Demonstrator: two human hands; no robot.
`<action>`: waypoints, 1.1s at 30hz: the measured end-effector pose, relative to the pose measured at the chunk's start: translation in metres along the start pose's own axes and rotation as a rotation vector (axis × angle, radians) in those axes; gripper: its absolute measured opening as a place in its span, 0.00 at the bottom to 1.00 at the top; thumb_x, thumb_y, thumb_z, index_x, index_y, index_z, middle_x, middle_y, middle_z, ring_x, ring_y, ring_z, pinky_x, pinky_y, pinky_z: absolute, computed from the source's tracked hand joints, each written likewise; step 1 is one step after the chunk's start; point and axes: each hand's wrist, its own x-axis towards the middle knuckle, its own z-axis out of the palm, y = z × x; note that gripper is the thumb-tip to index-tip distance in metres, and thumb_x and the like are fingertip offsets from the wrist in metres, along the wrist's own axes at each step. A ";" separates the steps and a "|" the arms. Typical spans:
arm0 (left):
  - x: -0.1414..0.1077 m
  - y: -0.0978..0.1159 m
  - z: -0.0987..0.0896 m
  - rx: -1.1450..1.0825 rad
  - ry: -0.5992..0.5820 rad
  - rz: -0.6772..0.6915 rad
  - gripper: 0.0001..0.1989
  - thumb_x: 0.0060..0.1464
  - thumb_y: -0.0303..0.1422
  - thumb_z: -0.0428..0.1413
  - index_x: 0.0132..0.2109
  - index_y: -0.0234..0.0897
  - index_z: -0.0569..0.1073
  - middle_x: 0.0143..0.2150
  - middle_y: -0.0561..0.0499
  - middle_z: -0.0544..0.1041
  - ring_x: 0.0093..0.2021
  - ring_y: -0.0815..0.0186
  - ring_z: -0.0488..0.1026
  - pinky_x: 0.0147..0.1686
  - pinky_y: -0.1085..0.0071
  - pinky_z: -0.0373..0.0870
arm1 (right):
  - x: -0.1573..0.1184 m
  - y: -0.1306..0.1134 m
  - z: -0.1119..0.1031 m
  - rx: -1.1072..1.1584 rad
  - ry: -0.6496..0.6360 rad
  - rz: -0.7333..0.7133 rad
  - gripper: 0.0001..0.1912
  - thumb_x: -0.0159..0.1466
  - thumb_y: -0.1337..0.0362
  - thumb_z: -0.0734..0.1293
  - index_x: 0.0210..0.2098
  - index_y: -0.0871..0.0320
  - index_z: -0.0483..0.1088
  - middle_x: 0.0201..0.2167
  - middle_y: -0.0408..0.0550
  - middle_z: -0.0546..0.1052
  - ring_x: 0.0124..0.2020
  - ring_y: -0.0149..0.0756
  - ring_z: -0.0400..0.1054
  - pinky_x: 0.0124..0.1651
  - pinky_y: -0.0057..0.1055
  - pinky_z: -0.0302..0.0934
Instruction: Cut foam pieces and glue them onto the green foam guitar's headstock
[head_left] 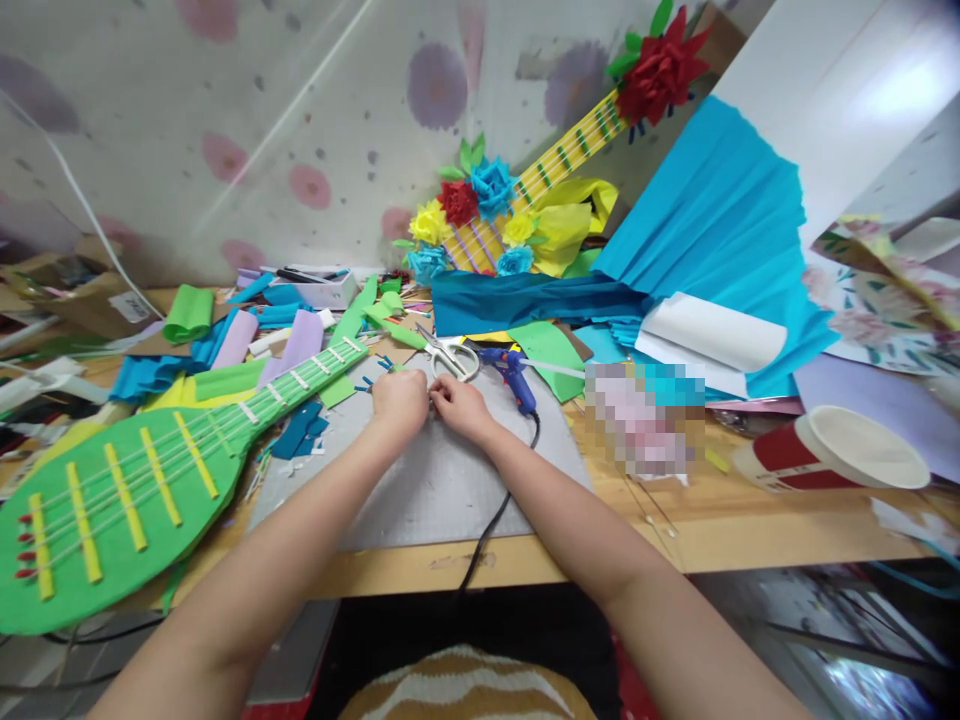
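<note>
Over the grey board [405,500], my left hand [401,400] and my right hand [459,405] are close together, both with fingers closed. Something tiny and dark is between my right fingertips; I cannot make out what it is. What my left hand grips is hidden. Small dark blue pieces [364,384] lie just left of my left hand. Scissors [454,360] with pale handles rest right behind my hands. A blue glue gun [515,378] lies to the right, its black cord running down over the board's front.
A green paper instrument [127,500] with yellow strips covers the left side. Behind stands a yellow one [570,150] with paper flowers. Blue crepe paper [712,230], a white roll [716,330] and a paper cup [832,450] are at the right.
</note>
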 end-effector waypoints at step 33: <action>0.023 -0.022 -0.006 -0.263 -0.096 -0.054 0.10 0.39 0.35 0.56 0.31 0.38 0.78 0.28 0.47 0.77 0.32 0.62 0.73 0.31 0.72 0.66 | 0.017 0.000 0.003 0.354 -0.110 0.182 0.03 0.55 0.68 0.61 0.25 0.57 0.63 0.16 0.37 0.72 0.19 0.24 0.64 0.25 0.20 0.54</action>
